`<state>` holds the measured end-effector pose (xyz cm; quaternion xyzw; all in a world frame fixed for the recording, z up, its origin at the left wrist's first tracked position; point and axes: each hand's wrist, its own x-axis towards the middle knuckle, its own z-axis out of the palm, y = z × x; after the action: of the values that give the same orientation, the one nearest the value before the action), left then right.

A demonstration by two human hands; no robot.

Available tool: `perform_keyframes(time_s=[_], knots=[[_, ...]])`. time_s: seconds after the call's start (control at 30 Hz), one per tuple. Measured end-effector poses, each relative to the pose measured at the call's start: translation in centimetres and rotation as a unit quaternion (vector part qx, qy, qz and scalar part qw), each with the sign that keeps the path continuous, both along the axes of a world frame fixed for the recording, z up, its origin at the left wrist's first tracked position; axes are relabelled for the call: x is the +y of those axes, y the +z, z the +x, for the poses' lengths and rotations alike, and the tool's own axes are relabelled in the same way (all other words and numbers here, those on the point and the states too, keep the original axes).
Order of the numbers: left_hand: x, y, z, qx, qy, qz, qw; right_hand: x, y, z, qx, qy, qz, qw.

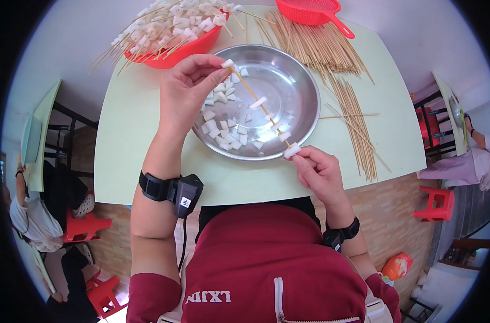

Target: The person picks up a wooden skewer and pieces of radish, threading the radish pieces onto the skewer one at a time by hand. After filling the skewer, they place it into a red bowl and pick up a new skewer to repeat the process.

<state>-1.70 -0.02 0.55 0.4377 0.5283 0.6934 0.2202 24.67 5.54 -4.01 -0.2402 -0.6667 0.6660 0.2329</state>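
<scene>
L hand (186, 89) pinches skewer (261, 107) top; R hand (320, 172) pinches white chunk (292, 151) at its base; red top (272, 253) reads "LXIIN".

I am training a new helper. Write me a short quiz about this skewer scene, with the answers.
1. True or false: the skewer is held over the steel bowl.
2. Which hand pinches the skewer end nearer the basket? A) left hand B) right hand
3. What colour is the handled strainer?
Key: 1 true; 2 A; 3 red.
</scene>
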Motion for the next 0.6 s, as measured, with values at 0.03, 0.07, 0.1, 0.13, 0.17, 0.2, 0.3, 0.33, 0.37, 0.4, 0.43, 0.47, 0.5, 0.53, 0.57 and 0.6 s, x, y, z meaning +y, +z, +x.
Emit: perform_keyframes(time_s=[0.03, 0.07, 0.1, 0.13, 0.17, 0.2, 0.3, 0.33, 0.37, 0.4, 0.43, 0.47, 0.5, 0.53, 0.57, 0.6], knots=[[0.00, -0.04, 0.00, 0.000, -0.001, 0.000, 1.000, 0.04, -0.10, 0.05, 0.000, -0.001, 0.000, 1.000], [-0.02, -0.11, -0.02, 0.009, -0.002, 0.004, 1.000, 0.13, -0.24, 0.11, 0.001, -0.007, 0.027, 1.000], [-0.05, -0.15, -0.07, 0.019, -0.004, 0.009, 1.000, 0.20, -0.37, 0.14, 0.003, -0.013, 0.055, 0.998], [-0.08, -0.13, -0.08, 0.018, -0.004, 0.009, 1.000, 0.24, -0.48, 0.14, 0.002, -0.013, 0.055, 0.998], [-0.12, -0.05, -0.09, 0.032, -0.004, 0.011, 0.999, 0.27, -0.58, 0.14, 0.004, -0.013, 0.065, 0.998], [-0.16, 0.03, -0.10, 0.046, -0.003, 0.014, 0.999, 0.29, -0.62, 0.15, 0.005, -0.012, 0.075, 0.997], [-0.29, 0.17, -0.24, 0.057, -0.009, 0.004, 0.998, 0.05, 0.14, 0.06, -0.004, -0.004, 0.008, 1.000], [-0.33, 0.19, -0.23, 0.056, -0.009, 0.004, 0.998, 0.11, 0.17, 0.14, -0.005, -0.005, 0.009, 1.000], [-0.36, 0.20, -0.22, 0.058, -0.011, -0.002, 0.998, 0.23, 0.21, 0.28, -0.004, 0.017, -0.002, 1.000], [-0.38, 0.20, -0.22, 0.060, -0.014, -0.008, 0.998, 0.31, 0.26, 0.36, -0.004, 0.038, -0.012, 0.999], [-0.36, 0.16, -0.27, 0.059, -0.014, -0.008, 0.998, 0.34, 0.30, 0.38, -0.005, 0.038, -0.011, 0.999], [-0.33, 0.10, -0.38, 0.057, -0.018, -0.005, 0.998, 0.33, 0.32, 0.35, -0.005, 0.031, -0.008, 0.999], [-0.29, 0.06, -0.41, 0.056, -0.023, -0.003, 0.998, 0.31, 0.32, 0.30, -0.006, 0.024, -0.006, 1.000], [-0.29, 0.05, -0.35, 0.055, -0.024, -0.003, 0.998, 0.28, 0.20, 0.22, -0.006, 0.024, -0.005, 1.000], [-0.30, 0.08, -0.30, 0.053, -0.025, -0.005, 0.998, 0.23, 0.00, 0.09, -0.006, 0.004, 0.023, 1.000], [-0.31, 0.09, -0.27, 0.052, -0.027, -0.007, 0.998, 0.17, -0.11, -0.04, -0.005, -0.016, 0.052, 0.999]])
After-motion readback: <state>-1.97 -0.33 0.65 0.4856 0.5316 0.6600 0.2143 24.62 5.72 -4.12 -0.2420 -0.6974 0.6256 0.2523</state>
